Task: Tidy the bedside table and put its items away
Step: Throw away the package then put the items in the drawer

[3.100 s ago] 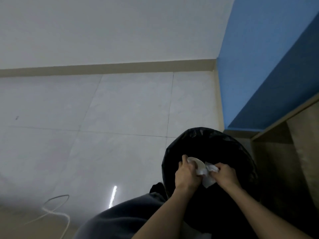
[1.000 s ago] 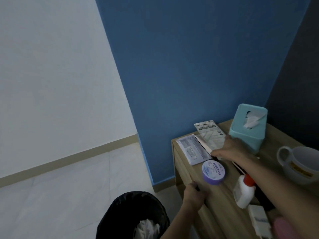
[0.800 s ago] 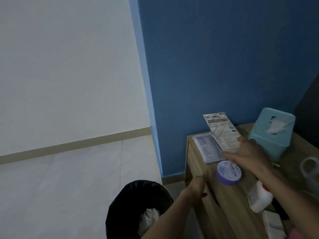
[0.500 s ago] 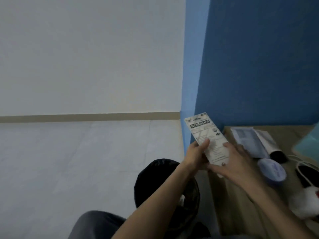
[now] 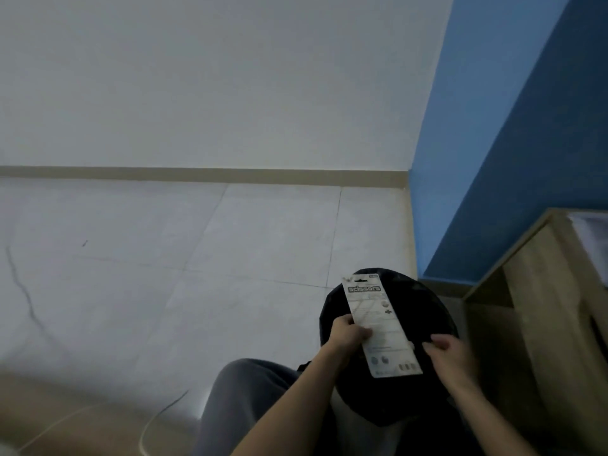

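A long white card package printed "scissors" [image 5: 378,324] hangs flat over the black-lined trash bin [image 5: 441,324]. My left hand [image 5: 345,334] pinches the card's left edge near its middle. My right hand [image 5: 449,353] sits at the card's lower right edge with fingers curled; whether it still touches the card is unclear. The wooden bedside table [image 5: 539,307] stands at the right against the blue wall, with a white paper packet [image 5: 592,238] on its top at the frame edge.
Pale floor tiles [image 5: 197,258] spread to the left of the bin. A thin white cable [image 5: 154,419] lies on the floor at the lower left. My grey-clad knee [image 5: 250,396] is beside the bin.
The view swung down from the tabletop to the bin. Both hands carried the scissors card off the table and over the bin opening.
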Motion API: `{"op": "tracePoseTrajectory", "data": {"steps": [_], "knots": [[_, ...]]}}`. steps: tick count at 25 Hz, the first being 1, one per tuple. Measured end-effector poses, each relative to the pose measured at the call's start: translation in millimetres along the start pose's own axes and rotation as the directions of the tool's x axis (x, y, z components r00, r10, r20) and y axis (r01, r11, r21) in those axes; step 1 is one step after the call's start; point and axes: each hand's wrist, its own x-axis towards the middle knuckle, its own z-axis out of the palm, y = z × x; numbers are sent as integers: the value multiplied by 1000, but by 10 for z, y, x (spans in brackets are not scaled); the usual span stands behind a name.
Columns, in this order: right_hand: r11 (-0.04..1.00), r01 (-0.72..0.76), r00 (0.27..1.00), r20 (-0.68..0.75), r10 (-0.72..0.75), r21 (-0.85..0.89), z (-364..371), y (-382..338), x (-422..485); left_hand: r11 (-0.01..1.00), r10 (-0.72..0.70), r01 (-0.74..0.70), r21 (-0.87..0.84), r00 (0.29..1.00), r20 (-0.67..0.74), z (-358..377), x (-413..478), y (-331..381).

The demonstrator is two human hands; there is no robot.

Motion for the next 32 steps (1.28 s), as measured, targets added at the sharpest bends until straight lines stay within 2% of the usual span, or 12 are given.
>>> {"op": "tracePoseTrajectory", "data": {"steps": [2,4,6,12,20,22,24,26,27,28,30,32], "knots": [[989,-111,979,-183,91,-100,-37,126,32,998,-49,50,28,998,-34,-41,99,-146],[953,-286,952,-138,272,-95,-63,326,181,993,-96,99,62,994,-42,-43,179,-267],[916,-376,926,-27,376,-142,8,487,311,987,-134,136,79,990,-31,-22,250,-361],[958,-284,955,-100,280,-33,258,749,543,980,-183,186,72,982,-48,110,434,-486],[961,-270,960,-55,273,59,216,701,578,976,-219,219,5,976,13,183,447,-448],[951,-291,954,-50,297,107,197,692,555,984,-126,133,116,990,-67,169,376,-414],[932,-316,944,-41,328,177,219,744,514,928,160,-69,367,962,-223,115,226,-437],[903,-359,929,-4,370,234,250,780,451,810,450,-215,546,825,-342,76,-6,-515],[887,-383,919,15,393,259,269,778,427,784,507,-209,585,759,-409,76,-104,-558],[863,-408,908,30,419,297,290,766,410,804,486,-152,575,725,-488,65,-155,-610],[826,-436,890,36,454,357,326,727,404,940,226,-15,340,775,-591,31,-180,-630],[836,-412,899,11,438,362,363,681,433,994,-12,69,85,840,-542,-19,-109,-631]]}}
